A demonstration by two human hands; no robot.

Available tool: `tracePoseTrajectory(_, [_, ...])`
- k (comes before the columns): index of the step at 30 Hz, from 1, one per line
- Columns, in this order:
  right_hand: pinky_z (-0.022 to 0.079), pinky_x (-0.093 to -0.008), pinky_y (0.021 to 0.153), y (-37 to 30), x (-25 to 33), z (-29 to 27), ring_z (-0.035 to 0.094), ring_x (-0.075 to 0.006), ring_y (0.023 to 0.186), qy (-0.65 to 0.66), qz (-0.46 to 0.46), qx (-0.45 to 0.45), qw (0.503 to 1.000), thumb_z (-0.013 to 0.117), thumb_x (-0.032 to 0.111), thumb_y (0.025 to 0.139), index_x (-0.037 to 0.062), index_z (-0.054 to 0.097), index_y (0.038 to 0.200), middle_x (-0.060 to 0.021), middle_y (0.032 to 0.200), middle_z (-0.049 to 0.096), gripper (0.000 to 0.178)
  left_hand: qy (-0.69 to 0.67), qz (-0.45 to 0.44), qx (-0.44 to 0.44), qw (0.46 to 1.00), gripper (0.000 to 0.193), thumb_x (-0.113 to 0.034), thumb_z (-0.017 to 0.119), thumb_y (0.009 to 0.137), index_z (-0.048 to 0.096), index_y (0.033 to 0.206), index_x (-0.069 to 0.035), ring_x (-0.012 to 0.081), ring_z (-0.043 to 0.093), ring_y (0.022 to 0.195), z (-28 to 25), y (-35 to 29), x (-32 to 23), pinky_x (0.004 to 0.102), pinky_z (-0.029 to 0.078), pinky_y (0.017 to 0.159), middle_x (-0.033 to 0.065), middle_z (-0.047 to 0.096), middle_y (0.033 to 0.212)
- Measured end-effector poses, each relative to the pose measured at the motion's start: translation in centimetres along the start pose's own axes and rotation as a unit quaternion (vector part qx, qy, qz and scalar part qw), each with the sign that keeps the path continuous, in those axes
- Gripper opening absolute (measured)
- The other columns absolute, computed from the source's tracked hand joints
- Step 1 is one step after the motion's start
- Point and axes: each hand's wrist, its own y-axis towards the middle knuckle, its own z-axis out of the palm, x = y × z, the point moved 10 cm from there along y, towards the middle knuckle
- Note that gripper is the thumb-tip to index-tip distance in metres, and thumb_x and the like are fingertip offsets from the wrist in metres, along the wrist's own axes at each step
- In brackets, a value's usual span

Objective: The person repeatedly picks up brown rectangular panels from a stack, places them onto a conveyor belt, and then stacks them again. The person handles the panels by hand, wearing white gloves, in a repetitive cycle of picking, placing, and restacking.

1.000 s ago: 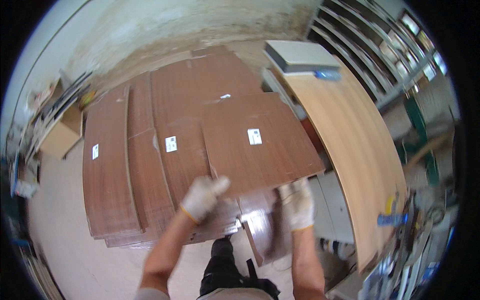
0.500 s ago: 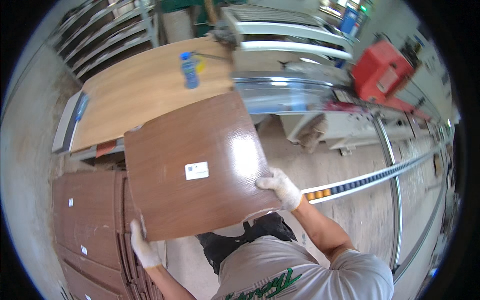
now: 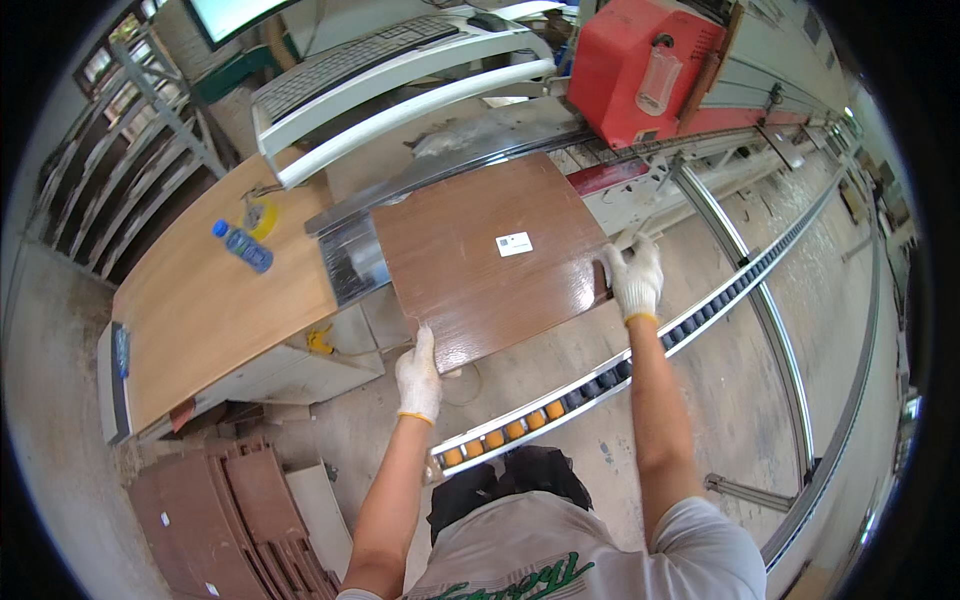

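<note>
A brown wood-grain panel (image 3: 480,270) with a white label (image 3: 514,244) lies across the metal bed (image 3: 352,262) of a machine, its near part sticking out toward me. My left hand (image 3: 419,378), in a white knit glove, grips the panel's near left corner with the thumb on top. At the near right corner is my gloved right hand (image 3: 636,277), thumb at the upper face and the other fingers along the edge, partly hidden.
Left of the machine is a wooden worktop (image 3: 225,315) with a blue-capped bottle (image 3: 243,247). A keyboard shelf (image 3: 400,80) and red machine housing (image 3: 640,70) stand behind. A roller rail (image 3: 590,388) crosses in front of me. Brown panels (image 3: 215,525) are stacked at lower left.
The panel has moved right and away from me, from beside the worktop onto the metal bed. Both hands travelled with it, and my view turned to the right.
</note>
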Motion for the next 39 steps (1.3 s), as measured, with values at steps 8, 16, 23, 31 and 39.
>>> tracePoseTrajectory(8, [0.048,-0.0405,0.114,-15.5,4.6,10.0,0.060,-0.0301,0.133,0.432,0.396,0.007,0.810,0.079,0.024,0.099,-0.0072,0.049,0.155,-0.0164,0.147,0.062,0.070,0.217,0.048,-0.028,0.975,0.077,-0.060,0.060,0.107,0.072,0.090,0.014,0.0275,0.066,0.078,8.7,3.3,1.6,0.0483,0.049,0.075,0.0257,0.070,0.083])
tracePoseTrajectory(16, [0.051,-0.0402,0.109,-6.0,-5.1,11.2,0.065,-0.0278,0.122,0.546,0.443,-0.044,0.710,0.071,0.001,0.099,-0.0065,0.054,0.147,-0.0153,0.140,0.065,0.052,0.282,0.039,-0.027,0.958,0.066,-0.051,0.057,0.112,0.073,0.106,0.013,0.0403,0.070,0.097,22.8,3.1,3.5,0.0494,0.051,0.089,0.0342,0.072,0.098])
tracePoseTrajectory(23, [0.054,-0.0397,0.103,1.8,-13.1,11.0,0.068,-0.0253,0.113,0.535,0.457,-0.086,0.705,0.069,0.002,0.100,-0.0051,0.061,0.139,-0.0118,0.131,0.070,0.041,0.385,0.138,0.031,0.912,0.069,-0.052,0.059,0.110,0.071,0.096,0.015,0.0406,0.066,0.077,35.0,4.4,4.8,0.0494,0.051,0.070,0.0328,0.066,0.080])
tracePoseTrajectory(31, [0.059,-0.0417,0.096,9.8,-19.4,10.9,0.071,-0.0265,0.108,0.589,0.408,-0.057,0.695,0.068,0.012,0.101,-0.0083,0.063,0.138,-0.0132,0.127,0.071,0.042,0.359,0.026,0.039,0.932,0.093,-0.071,0.042,0.108,0.074,0.086,0.013,0.0439,0.076,0.082,45.1,5.8,7.6,0.0527,0.056,0.078,0.0354,0.071,0.079])
tracePoseTrajectory(39, [0.062,-0.0463,0.079,16.3,-31.8,12.2,0.071,-0.0271,0.092,0.522,0.423,-0.111,0.733,0.078,0.024,0.093,-0.0156,0.073,0.114,-0.0161,0.113,0.075,0.046,0.499,0.200,0.304,0.787,0.071,-0.059,0.054,0.108,0.074,0.095,0.008,0.0339,0.077,0.072,40.5,-2.1,-3.2,0.0441,0.054,0.102,0.0212,0.072,0.068])
